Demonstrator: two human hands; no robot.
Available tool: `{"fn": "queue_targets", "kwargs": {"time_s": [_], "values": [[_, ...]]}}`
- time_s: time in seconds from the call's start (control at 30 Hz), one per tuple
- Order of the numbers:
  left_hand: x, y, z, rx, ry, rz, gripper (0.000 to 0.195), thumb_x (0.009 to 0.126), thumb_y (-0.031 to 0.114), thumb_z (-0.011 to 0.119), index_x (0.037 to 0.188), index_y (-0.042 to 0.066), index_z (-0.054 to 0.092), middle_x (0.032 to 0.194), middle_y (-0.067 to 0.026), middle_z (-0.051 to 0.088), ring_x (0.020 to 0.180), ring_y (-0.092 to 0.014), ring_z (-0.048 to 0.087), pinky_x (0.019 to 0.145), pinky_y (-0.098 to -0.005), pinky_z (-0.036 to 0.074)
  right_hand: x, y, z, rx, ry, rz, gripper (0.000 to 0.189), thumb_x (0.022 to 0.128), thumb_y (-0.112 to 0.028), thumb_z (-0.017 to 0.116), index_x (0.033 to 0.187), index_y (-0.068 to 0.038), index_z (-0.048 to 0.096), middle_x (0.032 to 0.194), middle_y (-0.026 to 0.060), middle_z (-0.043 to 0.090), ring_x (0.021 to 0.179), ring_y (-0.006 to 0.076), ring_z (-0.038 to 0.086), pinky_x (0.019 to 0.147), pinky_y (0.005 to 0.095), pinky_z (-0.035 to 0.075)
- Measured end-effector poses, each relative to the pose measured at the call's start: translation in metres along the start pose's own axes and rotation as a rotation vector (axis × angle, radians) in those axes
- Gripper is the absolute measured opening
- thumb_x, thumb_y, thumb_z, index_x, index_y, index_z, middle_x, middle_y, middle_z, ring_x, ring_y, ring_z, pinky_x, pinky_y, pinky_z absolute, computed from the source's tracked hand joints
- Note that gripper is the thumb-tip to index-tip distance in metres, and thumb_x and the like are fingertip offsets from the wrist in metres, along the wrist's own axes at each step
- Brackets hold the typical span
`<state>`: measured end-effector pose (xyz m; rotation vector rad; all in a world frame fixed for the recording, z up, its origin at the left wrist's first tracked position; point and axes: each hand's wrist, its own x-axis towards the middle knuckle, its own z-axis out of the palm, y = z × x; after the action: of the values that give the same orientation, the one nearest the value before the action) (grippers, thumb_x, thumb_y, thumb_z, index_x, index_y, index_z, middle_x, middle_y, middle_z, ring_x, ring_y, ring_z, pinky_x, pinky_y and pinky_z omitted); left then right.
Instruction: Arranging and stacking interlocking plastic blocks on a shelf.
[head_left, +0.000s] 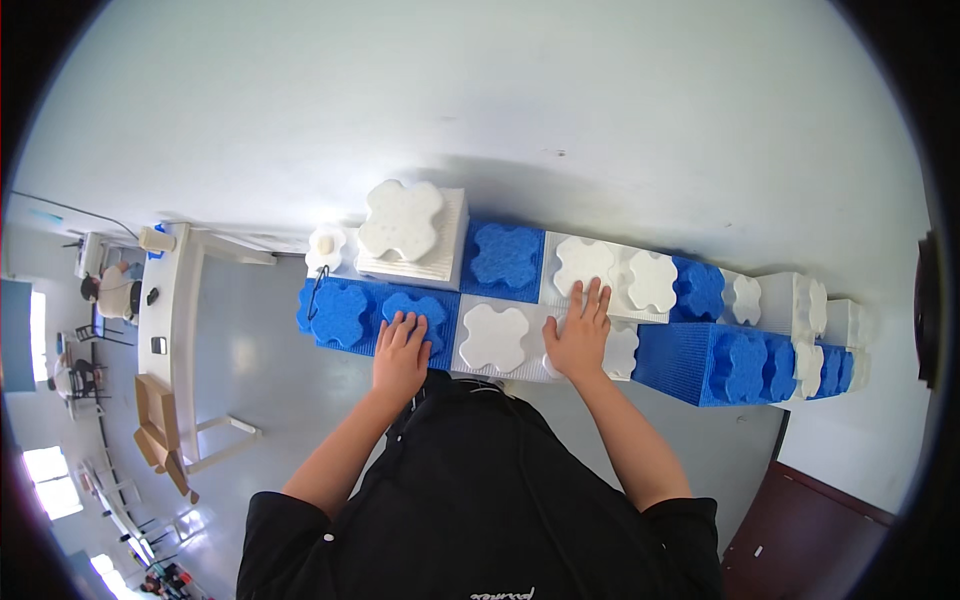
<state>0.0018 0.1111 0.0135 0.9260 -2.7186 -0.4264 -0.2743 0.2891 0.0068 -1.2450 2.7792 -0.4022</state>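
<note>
Before me runs a row of large blue and white building blocks with clover-shaped studs. My left hand (403, 360) rests on a stud of a blue block (375, 291), fingers slightly spread. My right hand (581, 330) lies palm down over a white block (538, 300), its fingertips touching a white stud (584, 264) farther back. Neither hand grips anything. A separate white block (409, 232) stands higher, behind my left hand. Between it and my right hand is a blue block (504, 256). A dark thin cord or strap (318, 291) lies over the studs at the left end.
More blocks (739, 367) continue to the right at differing heights, along the pale wall (510, 97). On the left, a white table (176, 300) bears a phone (158, 345); an open cardboard box (156, 420) is beside it. People (116, 292) sit farther off. A brown door (795, 525) is at lower right.
</note>
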Motion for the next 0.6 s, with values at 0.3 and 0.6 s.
{"fn": "queue_targets", "kwargs": {"time_s": [0.3, 0.6], "values": [[0.013, -0.019, -0.018, -0.149, -0.107, 0.023, 0.045, 0.088, 0.014, 0.068, 0.133, 0.006, 0.064, 0.136, -0.0171, 0.061, 0.132, -0.040, 0.055, 0.109, -0.0545, 0.045, -0.001, 0.000, 0.001, -0.003, -0.013, 0.012, 0.087, 0.089, -0.037, 0.066, 0.159, 0.002, 0.033, 0.167, 0.0310, 0.020, 0.155, 0.0512, 0.017, 0.115, 0.0609, 0.032], [0.056, -0.097, -0.054, 0.244, 0.109, -0.202, 0.077, 0.088, 0.049, 0.073, 0.144, 0.001, 0.053, 0.148, -0.0200, 0.051, 0.143, -0.043, 0.040, 0.119, -0.0606, 0.026, 0.001, -0.002, -0.002, -0.008, -0.008, 0.021, 0.085, 0.090, -0.031, 0.068, 0.160, 0.000, 0.031, 0.168, 0.0290, 0.019, 0.156, 0.0507, 0.016, 0.114, 0.0620, 0.033]]}}
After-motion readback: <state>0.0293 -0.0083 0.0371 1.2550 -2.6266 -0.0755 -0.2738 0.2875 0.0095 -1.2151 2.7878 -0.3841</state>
